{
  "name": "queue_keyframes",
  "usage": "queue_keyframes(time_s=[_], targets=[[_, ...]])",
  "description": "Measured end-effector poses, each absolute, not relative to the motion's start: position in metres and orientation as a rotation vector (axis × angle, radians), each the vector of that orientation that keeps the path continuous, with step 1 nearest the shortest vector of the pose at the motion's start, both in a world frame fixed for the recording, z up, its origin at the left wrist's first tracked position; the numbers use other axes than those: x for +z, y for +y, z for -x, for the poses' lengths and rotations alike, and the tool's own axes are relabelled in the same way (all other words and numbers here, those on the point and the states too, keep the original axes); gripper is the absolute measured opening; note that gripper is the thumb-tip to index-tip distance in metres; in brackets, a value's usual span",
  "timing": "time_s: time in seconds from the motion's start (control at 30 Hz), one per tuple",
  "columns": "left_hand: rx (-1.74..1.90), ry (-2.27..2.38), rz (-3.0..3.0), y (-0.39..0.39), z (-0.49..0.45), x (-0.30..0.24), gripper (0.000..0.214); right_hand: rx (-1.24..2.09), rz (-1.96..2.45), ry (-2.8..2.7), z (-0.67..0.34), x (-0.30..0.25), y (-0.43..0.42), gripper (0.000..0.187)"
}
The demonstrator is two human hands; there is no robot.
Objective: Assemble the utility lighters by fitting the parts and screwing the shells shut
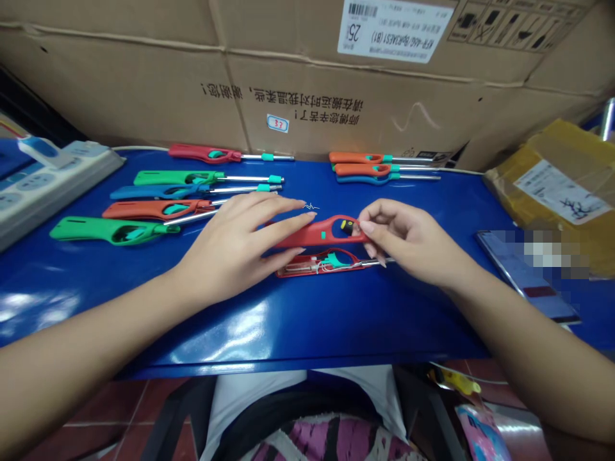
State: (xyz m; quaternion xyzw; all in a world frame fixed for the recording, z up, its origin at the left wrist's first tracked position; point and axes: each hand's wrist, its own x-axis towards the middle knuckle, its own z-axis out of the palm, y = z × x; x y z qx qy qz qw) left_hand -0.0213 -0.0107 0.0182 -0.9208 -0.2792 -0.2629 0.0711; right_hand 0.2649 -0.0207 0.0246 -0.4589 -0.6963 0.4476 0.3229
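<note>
A red lighter casing half (307,234) lies between both hands, with a small black and yellow piece (346,225) showing in its trigger opening. My left hand (240,237) has its index finger and thumb along the casing's two edges at the left end. My right hand (403,237) pinches the right end with thumb and fingertips. Just below lies the open lower half of a red lighter (319,264), showing a teal trigger, white wires and part of a metal barrel. Small thin metal bits (311,206) lie beyond my left fingertips.
Several gas lighters (166,191) lie at the left; more orange and blue ones (365,169) are at the back. A cardboard box (298,70) walls off the rear. A power strip (48,186) is left; a taped parcel (557,192) and a phone (523,275) are right.
</note>
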Motion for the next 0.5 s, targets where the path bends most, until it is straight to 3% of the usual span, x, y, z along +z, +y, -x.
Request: queue_keyframes(time_s=[0.27, 0.37, 0.5], targets=[[-0.843, -0.828, 2.944, -0.015, 0.023, 0.012, 0.046, 1.421, 1.243, -1.795, -0.266, 0.032, -0.023, 0.031], [-0.869, -0.923, 3.032, -0.017, 0.02, 0.012, 0.042, 1.229, 1.201, -1.994, -0.264, 0.029, -0.027, 0.048], [-0.932, -1.12, 3.181, -0.017, 0.014, 0.013, 0.037, 0.865, 1.2, -2.227, -0.264, 0.024, -0.027, 0.036]])
